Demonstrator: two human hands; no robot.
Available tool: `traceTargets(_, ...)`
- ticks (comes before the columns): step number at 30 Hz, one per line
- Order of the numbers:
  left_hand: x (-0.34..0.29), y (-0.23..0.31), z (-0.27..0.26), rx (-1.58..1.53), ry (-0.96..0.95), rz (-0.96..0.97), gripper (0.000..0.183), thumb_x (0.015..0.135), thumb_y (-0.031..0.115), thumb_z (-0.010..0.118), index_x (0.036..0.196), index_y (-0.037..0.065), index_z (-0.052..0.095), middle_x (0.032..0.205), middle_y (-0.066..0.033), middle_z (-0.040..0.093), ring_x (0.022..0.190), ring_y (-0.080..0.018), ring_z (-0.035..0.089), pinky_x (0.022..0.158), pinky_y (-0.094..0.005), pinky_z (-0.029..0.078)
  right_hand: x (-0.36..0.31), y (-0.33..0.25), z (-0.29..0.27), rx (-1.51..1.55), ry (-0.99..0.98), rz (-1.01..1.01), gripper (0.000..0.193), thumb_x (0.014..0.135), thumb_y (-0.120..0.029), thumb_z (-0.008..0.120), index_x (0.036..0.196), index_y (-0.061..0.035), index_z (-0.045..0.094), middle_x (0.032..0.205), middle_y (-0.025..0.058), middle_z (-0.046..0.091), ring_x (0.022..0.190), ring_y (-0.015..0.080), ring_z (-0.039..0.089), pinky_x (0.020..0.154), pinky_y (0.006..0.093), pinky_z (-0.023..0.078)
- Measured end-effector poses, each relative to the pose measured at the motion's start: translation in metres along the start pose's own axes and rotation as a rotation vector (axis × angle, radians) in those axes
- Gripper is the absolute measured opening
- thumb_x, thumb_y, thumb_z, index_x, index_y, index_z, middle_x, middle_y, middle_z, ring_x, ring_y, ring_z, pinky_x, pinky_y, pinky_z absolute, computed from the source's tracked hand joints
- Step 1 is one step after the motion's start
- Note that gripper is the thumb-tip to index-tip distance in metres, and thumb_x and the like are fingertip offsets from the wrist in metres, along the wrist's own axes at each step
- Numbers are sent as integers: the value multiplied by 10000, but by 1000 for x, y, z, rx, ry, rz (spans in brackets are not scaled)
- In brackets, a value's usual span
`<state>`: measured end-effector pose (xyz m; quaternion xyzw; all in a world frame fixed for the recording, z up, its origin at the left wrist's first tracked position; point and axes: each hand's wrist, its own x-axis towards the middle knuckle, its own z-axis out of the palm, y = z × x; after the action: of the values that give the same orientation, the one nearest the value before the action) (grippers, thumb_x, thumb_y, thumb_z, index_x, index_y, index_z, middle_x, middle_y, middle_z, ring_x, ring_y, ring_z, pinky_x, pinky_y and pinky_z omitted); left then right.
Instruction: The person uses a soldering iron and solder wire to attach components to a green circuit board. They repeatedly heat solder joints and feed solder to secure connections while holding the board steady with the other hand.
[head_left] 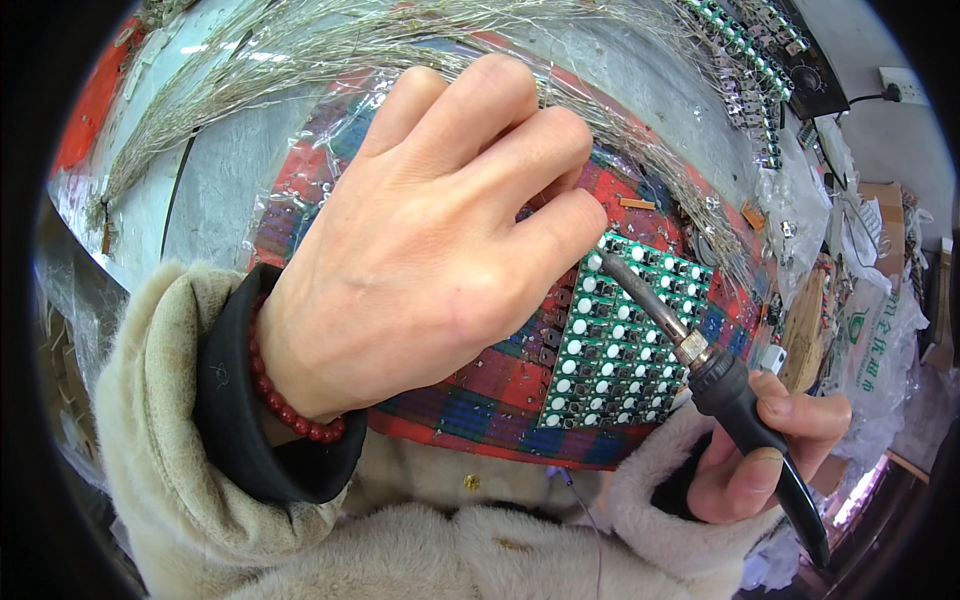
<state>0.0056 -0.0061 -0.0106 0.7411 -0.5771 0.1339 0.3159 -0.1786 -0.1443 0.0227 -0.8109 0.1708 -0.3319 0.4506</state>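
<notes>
My right hand (775, 445) grips a soldering iron (735, 400) by its black handle. The iron's dark metal tip reaches up and left to the top left corner of a green circuit board panel (630, 340). Rows of white round parts and small black parts cover that panel. Over the panel's upper left side is my left hand (440, 230), its fingers curled and closed. The fingertips are hidden beneath it, so what they hold, if anything, does not show.
The panel lies on a red and blue plaid cloth (470, 400) sprinkled with small bits. Bundles of thin wires (290, 75) arc along the far side. More circuit boards (750, 90) and a black box with a knob (810, 75) stand far right, near plastic bags (870, 340).
</notes>
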Motion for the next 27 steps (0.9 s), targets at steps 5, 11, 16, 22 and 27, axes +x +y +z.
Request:
traceTargets(5, 1, 0, -1, 1, -3, 5, 220, 651, 149, 666, 856, 74, 643, 896, -41, 570, 852, -235, 507, 765, -337, 418, -2, -5, 4, 97, -6, 92, 489, 866, -461, 647, 967, -48, 405, 552, -18, 395, 477, 55, 331, 496, 185, 269)
traceTargets(11, -1, 0, -3, 13, -23, 24, 234, 654, 170, 633, 866, 72, 649, 896, -47, 566, 843, -238, 496, 757, -336, 417, -3, -6, 4, 69, -4, 93, 486, 867, -459, 646, 963, -47, 407, 549, -21, 385, 474, 52, 329, 492, 184, 265)
traceTargets(16, 2, 2, -5, 36, -17, 47, 243, 655, 184, 618, 866, 69, 651, 893, -49, 564, 839, -241, 492, 747, -336, 419, -4, -4, 3, 81, -28, 83, 491, 868, -465, 639, 963, -45, 404, 550, -18, 380, 469, 52, 329, 488, 179, 261)
traceTargets(22, 3, 5, -11, 110, -110, 60, 246, 661, 192, 609, 866, 64, 649, 887, -51, 561, 829, -243, 485, 746, -338, 423, -1, -4, -1, -3, -45, 70, 500, 878, -479, 617, 958, -39, 394, 563, -3, 410, 473, 53, 341, 496, 172, 262)
traceTargets(27, 1, 3, -4, 45, -24, 48, 241, 662, 186, 610, 865, 61, 648, 886, -53, 562, 829, -242, 483, 748, -337, 426, -1, -10, -5, -51, -53, 139, 505, 883, -485, 602, 961, -37, 383, 639, 39, 485, 526, 72, 397, 544, 179, 294)
